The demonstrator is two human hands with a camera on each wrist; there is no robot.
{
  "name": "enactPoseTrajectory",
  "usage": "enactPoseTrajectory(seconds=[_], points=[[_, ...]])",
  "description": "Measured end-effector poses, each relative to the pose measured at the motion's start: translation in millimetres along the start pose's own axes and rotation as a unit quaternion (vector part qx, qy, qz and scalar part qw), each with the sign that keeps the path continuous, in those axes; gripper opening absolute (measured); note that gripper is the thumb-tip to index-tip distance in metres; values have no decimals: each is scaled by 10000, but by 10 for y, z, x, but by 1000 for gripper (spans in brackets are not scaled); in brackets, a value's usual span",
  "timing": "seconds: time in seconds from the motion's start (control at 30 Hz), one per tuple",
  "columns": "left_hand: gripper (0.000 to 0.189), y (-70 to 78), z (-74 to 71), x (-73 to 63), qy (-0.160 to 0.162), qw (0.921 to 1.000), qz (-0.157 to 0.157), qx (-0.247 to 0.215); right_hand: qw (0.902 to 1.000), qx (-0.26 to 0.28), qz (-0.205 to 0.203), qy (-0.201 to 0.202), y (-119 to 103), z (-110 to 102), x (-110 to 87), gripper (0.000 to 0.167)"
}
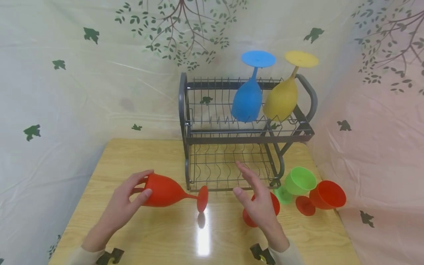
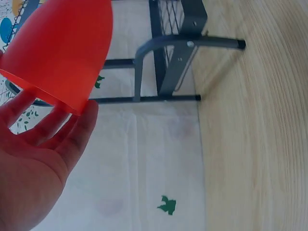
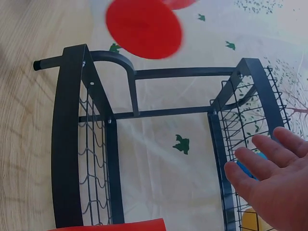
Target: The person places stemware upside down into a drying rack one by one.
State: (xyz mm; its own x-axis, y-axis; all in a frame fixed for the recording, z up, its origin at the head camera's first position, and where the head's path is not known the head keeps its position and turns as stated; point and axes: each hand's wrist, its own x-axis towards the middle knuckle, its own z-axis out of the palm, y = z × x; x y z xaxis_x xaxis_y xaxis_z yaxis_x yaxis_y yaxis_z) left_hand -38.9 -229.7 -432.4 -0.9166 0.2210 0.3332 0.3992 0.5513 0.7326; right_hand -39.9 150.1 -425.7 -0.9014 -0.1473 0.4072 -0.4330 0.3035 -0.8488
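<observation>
My left hand [image 1: 124, 200] grips a red plastic goblet [image 1: 163, 190] by its rim, thumb on the near side and fingers on the far side. The goblet lies sideways in the air over the table, its foot pointing right. In the left wrist view the fingers curl round the rim of the red bowl [image 2: 62, 48]. My right hand [image 1: 258, 202] hovers with fingers extended and holds nothing, in front of the rack. Below it another red goblet [image 1: 274, 204] is partly hidden. The right wrist view shows the held goblet's foot [image 3: 144, 29] at the top.
A two-tier dark dish rack [image 1: 248, 140] stands at the table's back. Its upper tier bears an upside-down blue goblet [image 1: 247, 99] and a yellow goblet [image 1: 281, 99]. Right of the rack are a green goblet [image 1: 300, 181] and a red goblet [image 1: 328, 195], both tilted, near the table's right edge.
</observation>
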Motion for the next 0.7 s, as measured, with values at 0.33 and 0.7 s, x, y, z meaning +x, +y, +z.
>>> enactPoseTrajectory(seconds=[0.33, 0.7], points=[[50, 92, 121, 40, 299, 9905, -156, -1332, 9997, 221, 18, -44, 1, 6, -4, 66], [49, 269, 264, 85, 382, 9713, -838, -2192, 9973, 723, -13, 87, 14, 9, -15, 66]])
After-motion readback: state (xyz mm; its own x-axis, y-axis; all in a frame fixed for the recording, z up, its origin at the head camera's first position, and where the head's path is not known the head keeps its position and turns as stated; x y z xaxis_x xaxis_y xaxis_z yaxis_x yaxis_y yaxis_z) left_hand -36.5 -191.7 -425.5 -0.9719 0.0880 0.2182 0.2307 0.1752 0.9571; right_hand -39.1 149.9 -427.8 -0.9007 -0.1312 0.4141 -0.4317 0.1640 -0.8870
